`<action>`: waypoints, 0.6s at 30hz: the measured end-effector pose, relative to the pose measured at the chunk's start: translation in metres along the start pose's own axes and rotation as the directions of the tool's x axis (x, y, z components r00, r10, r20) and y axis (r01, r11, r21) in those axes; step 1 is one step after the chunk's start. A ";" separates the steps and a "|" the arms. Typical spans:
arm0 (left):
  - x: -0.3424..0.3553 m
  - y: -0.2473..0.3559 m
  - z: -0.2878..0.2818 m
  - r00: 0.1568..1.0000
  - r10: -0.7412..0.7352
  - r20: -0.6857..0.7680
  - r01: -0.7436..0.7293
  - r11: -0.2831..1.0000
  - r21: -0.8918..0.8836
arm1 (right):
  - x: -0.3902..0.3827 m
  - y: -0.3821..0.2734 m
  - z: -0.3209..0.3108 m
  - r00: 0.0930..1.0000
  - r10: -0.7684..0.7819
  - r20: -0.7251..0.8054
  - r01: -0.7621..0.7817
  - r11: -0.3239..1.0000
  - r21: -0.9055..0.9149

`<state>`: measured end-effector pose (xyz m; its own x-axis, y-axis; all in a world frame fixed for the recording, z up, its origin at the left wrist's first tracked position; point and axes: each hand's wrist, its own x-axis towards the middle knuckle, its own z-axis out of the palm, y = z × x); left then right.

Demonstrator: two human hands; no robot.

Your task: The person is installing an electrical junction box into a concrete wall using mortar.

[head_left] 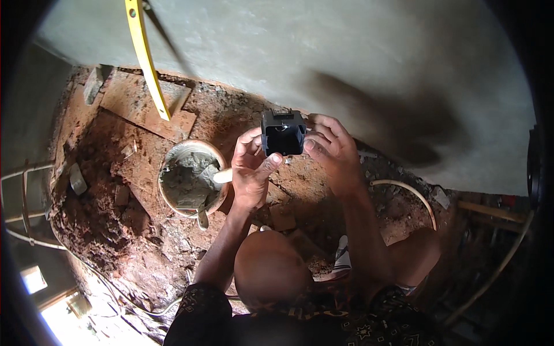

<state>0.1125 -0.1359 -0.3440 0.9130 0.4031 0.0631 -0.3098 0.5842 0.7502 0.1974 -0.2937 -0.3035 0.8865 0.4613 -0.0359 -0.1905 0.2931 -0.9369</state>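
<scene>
A black square box (283, 133), open on one face and looking like an electrical back box, is held up in front of me. My left hand (252, 170) grips its left and lower edge, thumb at the bottom. My right hand (330, 151) has curled fingers at its right side. Just left of my left hand stands a round bucket (170, 197) of wet grey mortar (183, 173). A tool with a pale handle (223, 176) sits in it, and another handle (202, 219) sticks out at the front rim.
A yellow spirit level (144, 52) leans on the grey plastered wall (392, 40). Boards (141, 101), loose earth (109, 213) and rubble cover the ground. Bent pale conduit (418, 196) lies at the right; more pipes (26, 236) and a cable are at the left.
</scene>
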 end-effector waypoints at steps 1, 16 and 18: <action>0.000 -0.004 -0.004 1.000 -0.013 0.004 0.013 1.000 -0.007 | -0.001 0.001 0.000 1.000 0.003 -0.014 -0.003 1.000 -0.006; 0.003 -0.015 -0.026 0.975 -0.210 -0.076 0.212 0.977 0.011 | 0.008 0.043 -0.029 0.990 0.023 -0.139 -0.048 0.982 -0.182; 0.002 -0.008 -0.037 0.974 -0.216 -0.063 0.224 0.906 0.359 | 0.011 0.032 0.009 0.976 -0.030 -0.217 -0.003 0.989 -0.150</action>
<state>0.1064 -0.1136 -0.3741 0.9398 0.3107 -0.1420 0.0193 0.3666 0.9302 0.1967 -0.2718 -0.3311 0.9623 0.2593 -0.0826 -0.1279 0.1628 -0.9783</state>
